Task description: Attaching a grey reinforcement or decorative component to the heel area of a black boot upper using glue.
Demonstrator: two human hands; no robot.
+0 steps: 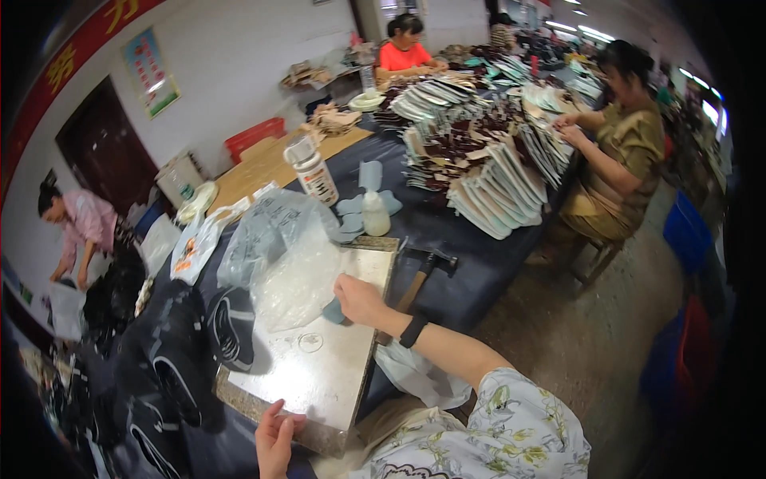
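Note:
My right hand (359, 302), with a black band at the wrist, is over the right side of a pale flat board (323, 375). Its fingers are closed on a small grey-blue flat piece (333, 311), partly hidden by the hand. My left hand (277, 437) is at the board's near edge, fingers apart and holding nothing. A clear plastic bag (299, 279) lies across the far part of the board. Beside it, a black shoe upper (231, 329) rests at the board's left edge. A hammer (420, 279) with a wooden handle lies right of the board.
Beyond the board stand a white bottle (313, 172) and a small translucent bottle (375, 214) among grey-blue pieces (351, 223). Stacked shoe parts (499, 188) fill the table's far right. Black shoe uppers (171, 367) pile up at left. A co-worker (618, 152) sits at right.

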